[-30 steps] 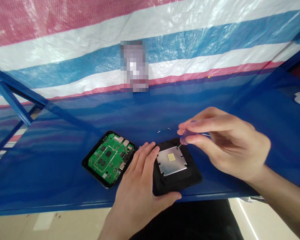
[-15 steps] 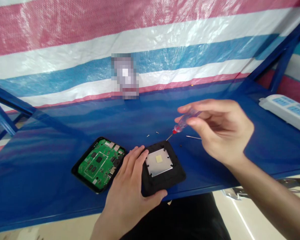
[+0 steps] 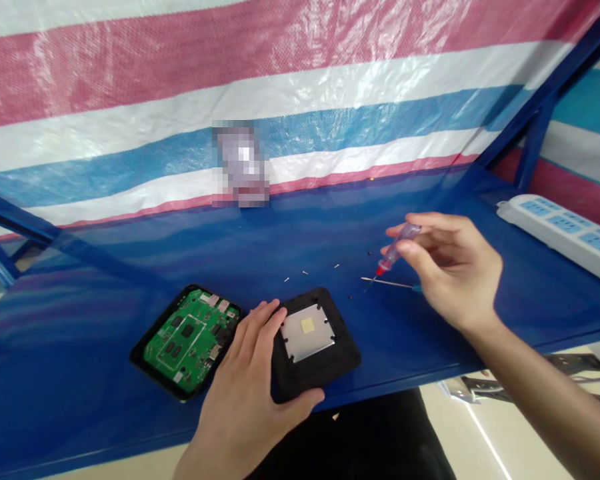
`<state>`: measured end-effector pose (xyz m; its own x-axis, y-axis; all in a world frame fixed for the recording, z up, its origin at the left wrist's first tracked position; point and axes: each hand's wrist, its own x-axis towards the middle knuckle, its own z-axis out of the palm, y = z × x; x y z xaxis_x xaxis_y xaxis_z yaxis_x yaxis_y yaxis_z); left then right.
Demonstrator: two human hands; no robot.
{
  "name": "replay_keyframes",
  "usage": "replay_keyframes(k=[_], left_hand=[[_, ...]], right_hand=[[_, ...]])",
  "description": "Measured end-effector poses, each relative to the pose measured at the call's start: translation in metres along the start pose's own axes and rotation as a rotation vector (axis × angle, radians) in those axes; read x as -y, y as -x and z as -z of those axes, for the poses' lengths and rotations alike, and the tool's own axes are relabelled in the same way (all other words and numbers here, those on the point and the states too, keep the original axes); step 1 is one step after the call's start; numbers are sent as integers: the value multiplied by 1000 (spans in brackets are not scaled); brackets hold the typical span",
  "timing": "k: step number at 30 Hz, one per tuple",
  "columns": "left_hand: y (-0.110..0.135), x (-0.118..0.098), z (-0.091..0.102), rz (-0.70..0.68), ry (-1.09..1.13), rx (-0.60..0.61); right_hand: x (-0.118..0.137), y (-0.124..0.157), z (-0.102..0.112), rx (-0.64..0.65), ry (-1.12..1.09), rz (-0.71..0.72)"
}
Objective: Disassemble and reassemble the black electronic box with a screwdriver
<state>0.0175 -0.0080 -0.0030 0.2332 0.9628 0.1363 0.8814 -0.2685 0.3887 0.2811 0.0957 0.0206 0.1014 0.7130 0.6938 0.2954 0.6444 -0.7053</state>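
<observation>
"Nearest?"
"The left hand [image 3: 245, 380], thumb spread from fingers, against the black cover [image 3: 343, 360] on the blue table [image 3: 80, 400]."
"Its look?"
"Rounded corners, silver plate [image 3: 297, 345], pale-yellow square [image 3: 307, 325]."
"Beyond?"
"The right hand [image 3: 455, 273], pinching a clear, red-collared screwdriver [image 3: 394, 251]."

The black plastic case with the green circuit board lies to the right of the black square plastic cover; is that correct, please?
Not quite: the head view shows the case with the circuit board lying to the left of the cover.

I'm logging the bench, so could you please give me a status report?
Left hand on black cover. Right hand gripping clear-handled screwdriver, tip away from cover. Loose small screws beyond cover; second screwdriver nearby.
</observation>
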Motion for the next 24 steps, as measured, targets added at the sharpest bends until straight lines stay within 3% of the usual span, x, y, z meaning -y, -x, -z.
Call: replay_keyframes(k=[6, 16, 24], left_hand=[[0, 0, 0, -4, -1, 9], [1, 2, 0, -6, -4, 18], [1, 2, 0, -18, -13, 15]], right_hand=[[4, 5, -8, 110, -14, -46], [7, 7, -9, 75, -101, -77], [18, 6, -14, 103, -319, -282]])
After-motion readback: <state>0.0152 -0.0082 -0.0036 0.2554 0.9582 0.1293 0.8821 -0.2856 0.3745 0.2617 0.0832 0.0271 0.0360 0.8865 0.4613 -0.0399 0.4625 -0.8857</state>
